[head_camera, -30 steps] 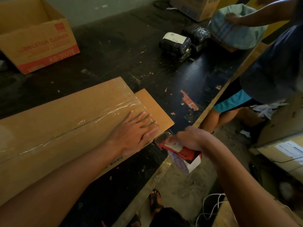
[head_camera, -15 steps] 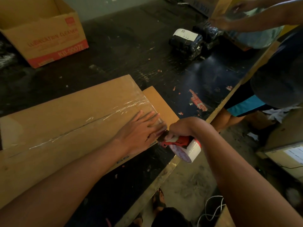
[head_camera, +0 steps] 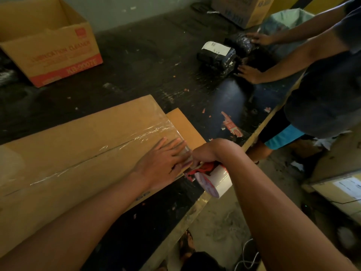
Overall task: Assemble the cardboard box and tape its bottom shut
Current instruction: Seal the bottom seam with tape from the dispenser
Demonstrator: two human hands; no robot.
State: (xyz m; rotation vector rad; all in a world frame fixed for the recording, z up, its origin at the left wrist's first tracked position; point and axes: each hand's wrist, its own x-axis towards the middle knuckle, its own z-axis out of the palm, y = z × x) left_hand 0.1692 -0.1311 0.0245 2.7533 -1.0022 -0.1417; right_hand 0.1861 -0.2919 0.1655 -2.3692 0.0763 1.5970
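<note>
Cardboard box (head_camera: 78, 153) under flat, released left hand (head_camera: 162, 165), right hand (head_camera: 211, 151) beside it grasping tape dispenser (head_camera: 211, 178)

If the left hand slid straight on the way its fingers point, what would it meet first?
Likely the right hand with the tape dispenser at the cardboard box edge; the left hand fingertips already seem to touch it, though depth is unclear.

Dim overall; pale sheen on dark table (head_camera: 232, 94), glare streaks along tape seam (head_camera: 140, 136); soft blur and wide-angle bending at edges, possibly motion-induced.
</note>
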